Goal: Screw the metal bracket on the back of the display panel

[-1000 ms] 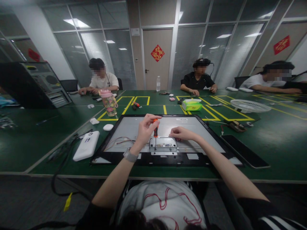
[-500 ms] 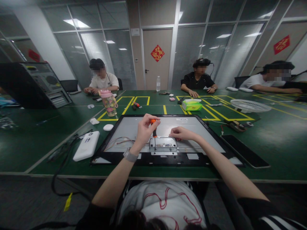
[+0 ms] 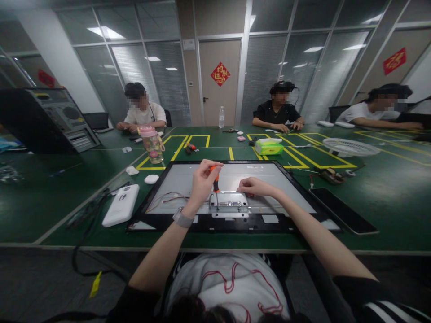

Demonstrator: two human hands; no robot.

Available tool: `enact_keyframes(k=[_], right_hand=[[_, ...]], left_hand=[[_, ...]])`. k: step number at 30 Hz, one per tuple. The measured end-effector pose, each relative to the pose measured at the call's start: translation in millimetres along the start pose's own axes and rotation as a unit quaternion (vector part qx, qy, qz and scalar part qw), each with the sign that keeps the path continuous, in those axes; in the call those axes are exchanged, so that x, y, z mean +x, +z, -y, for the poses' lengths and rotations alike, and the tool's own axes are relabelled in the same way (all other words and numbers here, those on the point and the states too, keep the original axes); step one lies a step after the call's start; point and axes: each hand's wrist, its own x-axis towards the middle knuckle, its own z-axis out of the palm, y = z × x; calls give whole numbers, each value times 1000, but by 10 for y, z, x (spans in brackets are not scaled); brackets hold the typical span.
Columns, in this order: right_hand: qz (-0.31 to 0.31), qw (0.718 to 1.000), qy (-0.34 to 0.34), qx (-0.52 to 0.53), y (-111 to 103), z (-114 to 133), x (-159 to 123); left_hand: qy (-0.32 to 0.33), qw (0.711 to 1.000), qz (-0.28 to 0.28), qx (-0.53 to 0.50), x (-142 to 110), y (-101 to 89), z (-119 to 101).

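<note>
A flat display panel [image 3: 188,179] with a black frame lies face down on the green table in front of me. A small metal bracket [image 3: 229,202] sits on its near middle. My left hand [image 3: 202,181] is closed round an orange-handled screwdriver [image 3: 214,179], held upright with its tip on the bracket's left side. My right hand [image 3: 254,186] rests on the bracket's far right edge, fingers curled and pressed down on it. Thin wires [image 3: 170,197] run over the panel to the left of the bracket.
A white device [image 3: 121,205] and a black cable lie left of the panel, a dark phone [image 3: 341,211] to its right. Beyond are a pink-lidded bottle [image 3: 151,144], a green tissue pack [image 3: 268,147], a white fan grille [image 3: 350,147] and a computer case [image 3: 50,119]. Three people sit at the far side.
My left hand has turned slightly on the screwdriver, whose handle now shows less. The right hand stays on the bracket. The view shifted a little.
</note>
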Motion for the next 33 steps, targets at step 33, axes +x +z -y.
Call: enact_keyframes(k=[33], right_hand=[[2,1000,-9,14,6,-22,13]], left_hand=[[-12,996,88,-15,-20,31,-46]])
